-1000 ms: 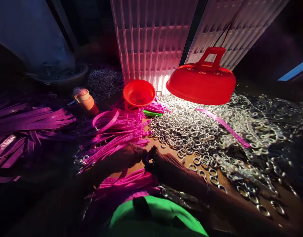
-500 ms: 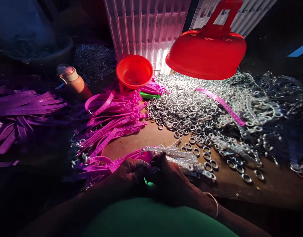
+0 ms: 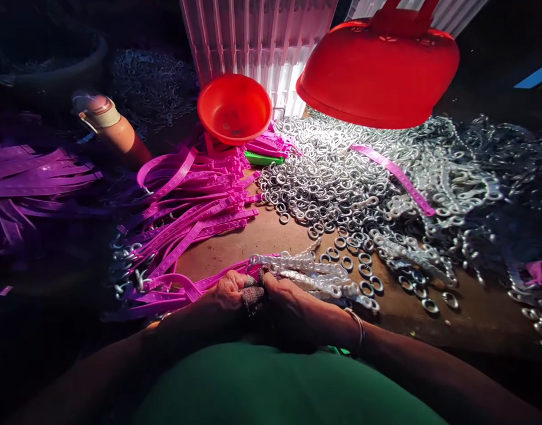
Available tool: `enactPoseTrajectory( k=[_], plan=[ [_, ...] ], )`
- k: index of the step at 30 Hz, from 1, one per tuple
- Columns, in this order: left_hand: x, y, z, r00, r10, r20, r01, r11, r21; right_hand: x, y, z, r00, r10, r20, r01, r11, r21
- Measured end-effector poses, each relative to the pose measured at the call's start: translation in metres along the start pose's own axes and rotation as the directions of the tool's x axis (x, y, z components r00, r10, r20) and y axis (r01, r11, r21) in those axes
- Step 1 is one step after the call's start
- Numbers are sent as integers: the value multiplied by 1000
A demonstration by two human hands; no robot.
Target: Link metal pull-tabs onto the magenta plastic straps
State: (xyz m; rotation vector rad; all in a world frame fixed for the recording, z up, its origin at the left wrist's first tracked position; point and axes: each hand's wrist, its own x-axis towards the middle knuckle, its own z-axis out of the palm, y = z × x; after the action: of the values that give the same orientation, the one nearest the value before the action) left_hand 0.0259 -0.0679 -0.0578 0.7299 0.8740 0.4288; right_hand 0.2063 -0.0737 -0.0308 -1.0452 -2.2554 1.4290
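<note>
Since a second ago my hands have drawn back toward my belly, from beyond the near straps to this side of them. My left hand and right hand meet, fingers bent inward, with grey wraps showing between; shadow hides the tips, so I cannot tell whether either pair is closed or pinching anything. White chains lie just past my right hand, the nearer one, their long axis running left to right and slanting toward me at the right end. Those straps lie just beyond my left hand, also lengthwise left to right. Loose rings heap farther off, under the lamp. At the back, the red bowl has a few small bits at its bottom, too small to name; the dark tub holds something too dim to make out.
</note>
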Motion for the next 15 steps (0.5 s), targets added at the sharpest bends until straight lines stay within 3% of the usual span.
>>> enactPoseTrajectory(
  k=[5,9,10,12,14,15],
  plan=[
    [-7,12,5,999,-36,26,35,999,20,1,-3,-10,998,26,53,-23,998,-60],
    [-30,51,1,1000,-17,6,14,955,296,1,-15,-21,996,20,87,-3,980,-200],
    [-39,65,-1,999,-1,-33,14,911,412,2,-16,-23,999,-1,53,12,977,-213],
    [-59,91,-7,985,95,-146,33,719,694,6,-17,-26,997,-43,-64,24,965,-261],
    [-80,109,-14,928,221,-299,132,558,819,12,-14,-27,980,-71,-184,-2,928,-373],
    [-89,114,-18,878,288,-382,193,519,833,15,-11,-26,972,-83,-220,-22,898,-438]
  ],
)
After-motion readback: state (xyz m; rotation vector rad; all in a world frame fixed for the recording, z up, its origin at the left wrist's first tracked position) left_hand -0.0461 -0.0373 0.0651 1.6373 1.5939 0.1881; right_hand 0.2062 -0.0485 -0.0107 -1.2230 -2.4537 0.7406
